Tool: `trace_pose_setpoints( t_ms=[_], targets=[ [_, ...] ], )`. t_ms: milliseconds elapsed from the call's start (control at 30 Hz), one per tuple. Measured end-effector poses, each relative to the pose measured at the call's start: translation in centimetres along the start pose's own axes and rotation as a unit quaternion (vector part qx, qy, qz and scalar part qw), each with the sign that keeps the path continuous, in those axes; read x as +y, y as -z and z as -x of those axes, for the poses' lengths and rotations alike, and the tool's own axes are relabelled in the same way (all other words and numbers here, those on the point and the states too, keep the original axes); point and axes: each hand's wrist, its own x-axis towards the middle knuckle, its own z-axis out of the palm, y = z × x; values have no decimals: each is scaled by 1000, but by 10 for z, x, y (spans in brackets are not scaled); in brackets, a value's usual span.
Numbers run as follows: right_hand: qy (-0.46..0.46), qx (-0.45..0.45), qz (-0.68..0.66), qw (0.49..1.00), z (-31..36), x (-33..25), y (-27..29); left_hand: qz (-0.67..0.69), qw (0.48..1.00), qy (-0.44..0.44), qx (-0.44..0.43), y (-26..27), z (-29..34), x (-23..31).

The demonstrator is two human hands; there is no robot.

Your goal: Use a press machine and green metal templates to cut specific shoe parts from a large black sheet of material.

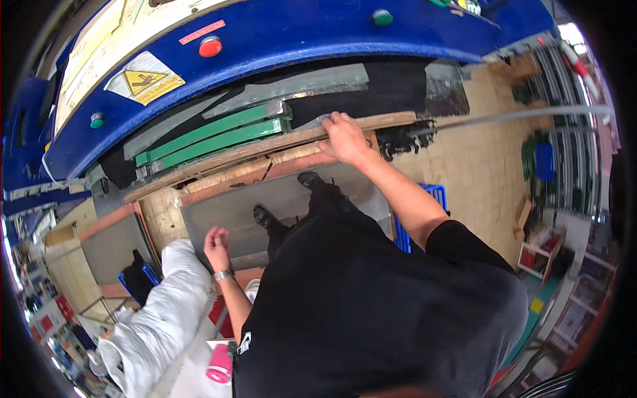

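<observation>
The green bars run long-ways leftward from the nearer right hand, half curled on the wooden strip, maybe gripping; the left hand looks empty, half open.

The left hand is slightly blurred. The right hand hides part of the wooden board beneath it; its forearm covers part of a blue crate. Beyond both hands, the blue machine is cut off by the upper edge.
</observation>
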Motion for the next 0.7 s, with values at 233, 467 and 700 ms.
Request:
trace_pose_setpoints(
  t_ms=[233,467,700],
  targets=[
    [-101,-56,76,990,11,-11,-4,-53,995,-56,68,77,-116,109],
    [-119,-96,27,988,40,-19,13,150,982,36,112,126,-151,123],
    [-262,-18,-83,961,53,-16,6,159,971,106,146,161,-148,91]
  ],
)
